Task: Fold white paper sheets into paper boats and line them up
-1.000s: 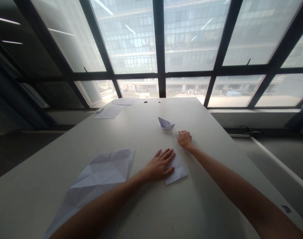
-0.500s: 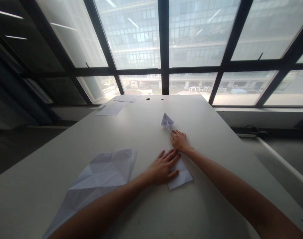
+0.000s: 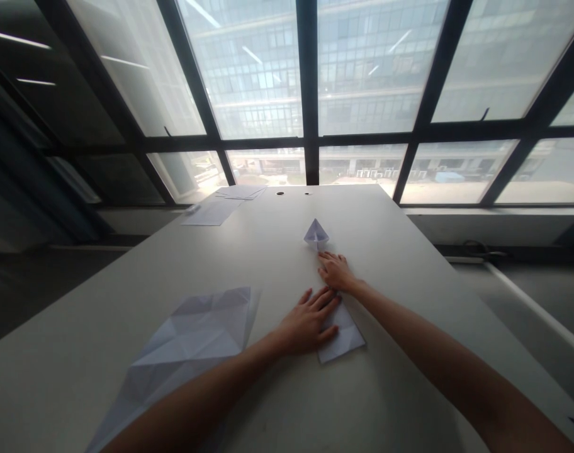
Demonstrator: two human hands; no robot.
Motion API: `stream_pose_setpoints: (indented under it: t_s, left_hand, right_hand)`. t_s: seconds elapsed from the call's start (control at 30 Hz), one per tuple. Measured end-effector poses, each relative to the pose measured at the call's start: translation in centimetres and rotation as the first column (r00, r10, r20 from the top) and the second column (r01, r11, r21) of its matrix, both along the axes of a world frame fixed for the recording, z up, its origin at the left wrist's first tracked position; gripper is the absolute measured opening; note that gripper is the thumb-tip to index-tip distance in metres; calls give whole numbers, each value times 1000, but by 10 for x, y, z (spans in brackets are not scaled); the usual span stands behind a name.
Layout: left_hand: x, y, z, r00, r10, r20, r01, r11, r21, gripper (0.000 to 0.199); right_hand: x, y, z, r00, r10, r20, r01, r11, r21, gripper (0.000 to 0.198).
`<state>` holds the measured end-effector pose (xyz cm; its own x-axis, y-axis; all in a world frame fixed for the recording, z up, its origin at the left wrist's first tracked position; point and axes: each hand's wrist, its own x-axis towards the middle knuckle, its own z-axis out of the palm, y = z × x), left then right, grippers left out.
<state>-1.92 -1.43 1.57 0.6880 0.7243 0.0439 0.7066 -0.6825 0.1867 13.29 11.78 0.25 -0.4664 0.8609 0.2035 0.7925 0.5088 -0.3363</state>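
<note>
My left hand (image 3: 308, 324) lies flat with fingers spread on a folded piece of white paper (image 3: 344, 336). Its fingers cover the upper left part of that paper. Just beyond, my right hand (image 3: 337, 272) rests low with its fingers stretched forward and to the left. Whether paper lies beneath it is hidden. A small folded paper boat (image 3: 316, 235) stands right in front of the right fingertips; I cannot tell whether they touch it.
A large creased white sheet (image 3: 187, 340) lies to the left, partly under my left forearm. Flat white sheets (image 3: 211, 212) are at the far left of the white table (image 3: 391, 251). Dark-framed windows (image 3: 310, 138) stand behind the far edge.
My right hand has slid slightly to the left, near the paper boat. My left hand stays on the folded paper. The whole view has tilted a little.
</note>
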Motion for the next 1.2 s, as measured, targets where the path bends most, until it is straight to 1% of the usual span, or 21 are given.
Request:
stream_pose_setpoints:
  t_s: [0.07,0.13,0.2,0.27,0.33,0.37,0.43,0.5,0.6,0.8,1.0,1.1,1.2]
  left_hand:
    - [0,0,0,1000,0,-4,0,1000,-7,68]
    - [0,0,0,1000,-3,-15,3,1000,-15,70]
    - [0,0,0,1000,-6,-23,6,1000,-19,73]
    - [1,-1,1,1000,-6,-25,6,1000,-8,74]
    - [2,-1,0,1000,1,-24,-1,1000,17,71]
    - [3,-1,0,1000,8,-25,-7,1000,29,68]
    - [4,-1,-2,999,28,-32,-26,999,44,63]
    - [4,0,-4,997,49,-56,-47,998,44,61]
    - [3,1,-6,992,69,-102,-65,997,41,61]
    - [1,4,-8,992,79,-95,-76,996,42,65]
    - [-1,8,-14,995,72,-75,-69,997,45,70]
    - [-1,7,-12,996,52,-77,-50,998,39,72]
    - [-1,5,-6,998,2,-66,0,999,34,73]
  right_hand:
    - [3,-1,1,999,8,-53,-8,1000,1,46]
    - [6,-7,2,990,-9,-143,10,1000,9,47]
    - [9,-21,1,972,-51,-229,57,998,20,49]
    - [12,-43,-1,962,-70,-265,83,996,38,52]
    - [16,-69,-5,976,-33,-216,45,998,49,53]
    - [20,-83,-7,987,-4,-162,12,999,48,54]
    - [28,-106,-12,995,96,-27,-95,994,46,55]
    - [37,-124,-15,994,86,64,-89,995,46,56]
    - [51,-142,-17,989,61,138,-67,997,43,57]
    - [69,-179,-13,983,68,170,-73,997,18,58]
    - [81,-216,-15,988,40,150,-40,999,-3,71]
    - [81,-220,-10,989,20,145,-15,999,-36,70]
    - [71,-208,1,993,32,111,-29,999,-33,61]
